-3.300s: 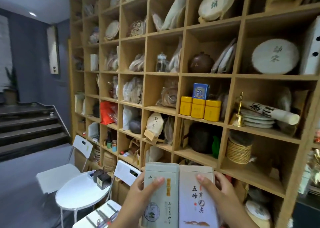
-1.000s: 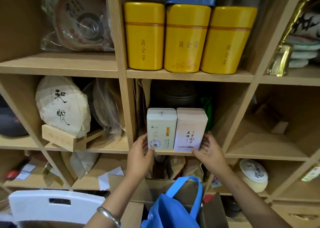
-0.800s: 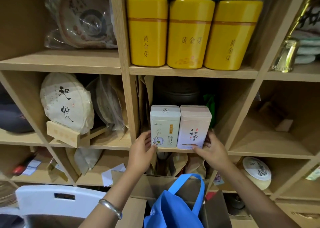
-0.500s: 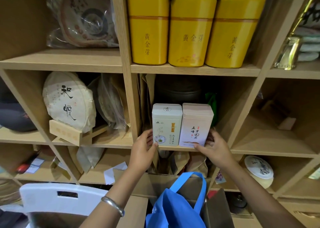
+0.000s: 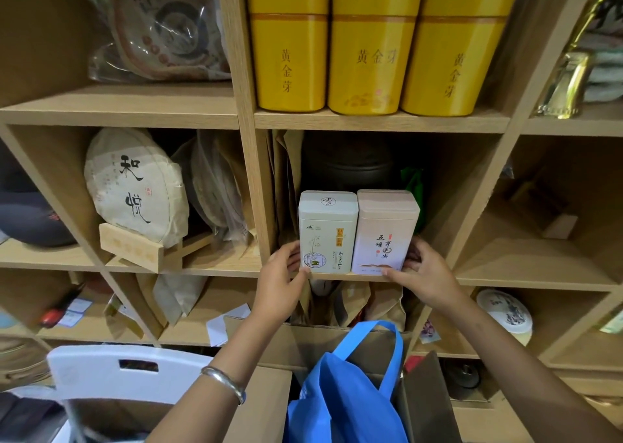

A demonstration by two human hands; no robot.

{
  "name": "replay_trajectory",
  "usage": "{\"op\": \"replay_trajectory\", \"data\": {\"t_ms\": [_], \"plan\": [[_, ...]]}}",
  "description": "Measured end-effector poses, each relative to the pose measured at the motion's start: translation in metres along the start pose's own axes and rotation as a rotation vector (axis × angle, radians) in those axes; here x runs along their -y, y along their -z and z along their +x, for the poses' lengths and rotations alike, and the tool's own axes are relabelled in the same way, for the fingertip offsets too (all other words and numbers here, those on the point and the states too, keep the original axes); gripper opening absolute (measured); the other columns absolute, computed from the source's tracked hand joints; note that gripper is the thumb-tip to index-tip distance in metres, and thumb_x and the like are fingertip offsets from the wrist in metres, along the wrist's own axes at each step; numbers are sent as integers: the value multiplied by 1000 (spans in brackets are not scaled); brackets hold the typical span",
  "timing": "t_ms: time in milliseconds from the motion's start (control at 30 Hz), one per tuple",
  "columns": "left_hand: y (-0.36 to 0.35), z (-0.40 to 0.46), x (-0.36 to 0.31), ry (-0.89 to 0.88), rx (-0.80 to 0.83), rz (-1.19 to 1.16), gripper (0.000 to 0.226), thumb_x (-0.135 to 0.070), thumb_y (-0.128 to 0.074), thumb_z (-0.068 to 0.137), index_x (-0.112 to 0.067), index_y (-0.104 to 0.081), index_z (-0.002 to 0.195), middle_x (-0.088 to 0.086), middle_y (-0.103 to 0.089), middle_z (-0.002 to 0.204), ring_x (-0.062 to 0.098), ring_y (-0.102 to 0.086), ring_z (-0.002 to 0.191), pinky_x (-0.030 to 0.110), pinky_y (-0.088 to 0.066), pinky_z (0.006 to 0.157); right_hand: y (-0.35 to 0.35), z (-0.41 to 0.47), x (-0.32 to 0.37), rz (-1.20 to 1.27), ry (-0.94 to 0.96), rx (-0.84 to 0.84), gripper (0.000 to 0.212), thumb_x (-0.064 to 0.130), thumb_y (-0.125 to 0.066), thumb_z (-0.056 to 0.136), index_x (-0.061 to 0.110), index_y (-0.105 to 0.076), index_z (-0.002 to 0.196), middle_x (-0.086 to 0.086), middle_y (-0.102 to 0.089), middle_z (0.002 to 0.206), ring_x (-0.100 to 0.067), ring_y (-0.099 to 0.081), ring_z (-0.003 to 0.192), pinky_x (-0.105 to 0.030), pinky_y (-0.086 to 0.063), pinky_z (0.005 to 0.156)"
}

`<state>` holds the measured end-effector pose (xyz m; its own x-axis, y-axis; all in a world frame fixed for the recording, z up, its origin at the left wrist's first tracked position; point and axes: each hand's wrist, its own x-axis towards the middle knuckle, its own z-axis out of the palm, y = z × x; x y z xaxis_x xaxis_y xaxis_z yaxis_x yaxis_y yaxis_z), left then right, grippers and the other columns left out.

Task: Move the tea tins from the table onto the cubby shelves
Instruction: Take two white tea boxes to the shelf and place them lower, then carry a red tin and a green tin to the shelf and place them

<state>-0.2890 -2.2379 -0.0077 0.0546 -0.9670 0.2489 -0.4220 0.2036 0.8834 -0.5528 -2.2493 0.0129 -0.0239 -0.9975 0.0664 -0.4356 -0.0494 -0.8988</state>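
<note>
Two tea tins stand upright side by side at the front edge of a wooden cubby shelf (image 5: 340, 277). The pale green tin (image 5: 326, 232) is on the left and the pale pink tin (image 5: 384, 232) on the right, touching each other. My left hand (image 5: 281, 284) grips the lower left side of the green tin, thumb on its front corner. My right hand (image 5: 426, 272) holds the lower right side of the pink tin. Both tins rest on the shelf board. A dark jar (image 5: 347, 166) and brown paper bags stand behind them.
Three yellow tins (image 5: 374, 43) fill the cubby above. A wrapped tea cake (image 5: 135, 186) on a wooden stand sits in the cubby to the left. The cubby to the right (image 5: 539, 260) holds little. Below me are a blue bag (image 5: 350, 395) in a cardboard box and a white chair back (image 5: 118, 372).
Earlier I held both tins in the air away from the shelves. Over the last second they sit on the cubby shelf, both hands staying at their lower sides; the view has crept closer.
</note>
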Motion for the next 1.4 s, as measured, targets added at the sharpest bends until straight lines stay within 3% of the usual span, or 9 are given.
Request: {"op": "replay_trajectory", "data": {"t_ms": [167,400,667,800,967,1133,1300,1400], "plan": [[-1,-1,0,5,-2,-1,51,-8,-64,91,-16,-49,138,-1,-58,134,6,-57,120,32,-51,102,-1,-1,0,-12,15,-16,73,14,-83,72,20,-44,133,-2,-60,128,-18,-60,115,-38,-52,96],[-1,-1,0,5,-3,22,52,-9,-64,91,-17,-48,139,-2,-58,134,4,-56,119,22,-49,99,-1,1,-2,-16,23,-14,76,15,-84,71,17,-43,136,-4,-60,129,-19,-60,115,-38,-53,96],[-2,-10,-1,1,-30,41,67,-15,-69,88,-22,-36,146,-13,-49,138,1,-48,125,22,-43,102,-4,-9,-7,-52,48,-37,87,16,-83,72,22,-33,143,2,-51,139,-10,-49,125,-32,-46,100],[5,-24,0,-60,-45,118,57,-13,-67,88,-32,-43,137,-14,-52,134,-1,-51,120,10,-39,93,-4,-30,-16,-141,76,-105,91,22,-82,73,24,-29,147,3,-45,146,-8,-45,128,-32,-41,106],[12,-38,-12,-123,-20,216,54,-17,-66,88,-34,-42,133,-12,-50,134,-3,-47,117,4,-35,83,3,-52,-10,-255,143,-177,70,22,-76,80,28,-39,140,5,-52,138,-3,-49,119,-24,-43,96],[2,-49,-38,-236,86,258,49,-19,-67,87,-26,-42,129,-5,-49,135,8,-52,120,22,-47,89,17,-75,7,-361,197,-229,59,20,-72,83,21,-46,135,3,-56,129,-2,-50,114,-21,-43,96],[-24,-57,-75,-316,168,260,46,-24,-65,87,-31,-43,126,-12,-49,124,5,-52,115,27,-49,91,50,-113,19,-433,173,-261,53,23,-72,81,23,-52,130,8,-54,119,-4,-53,111,-15,-41,91],[-50,-67,-103,-369,224,233,42,-23,-65,88,-31,-45,124,-11,-49,123,6,-53,112,28,-50,91,88,-143,23,-502,149,-285,54,23,-72,80,19,-52,130,3,-55,122,-9,-53,113,-16,-39,93]]}}
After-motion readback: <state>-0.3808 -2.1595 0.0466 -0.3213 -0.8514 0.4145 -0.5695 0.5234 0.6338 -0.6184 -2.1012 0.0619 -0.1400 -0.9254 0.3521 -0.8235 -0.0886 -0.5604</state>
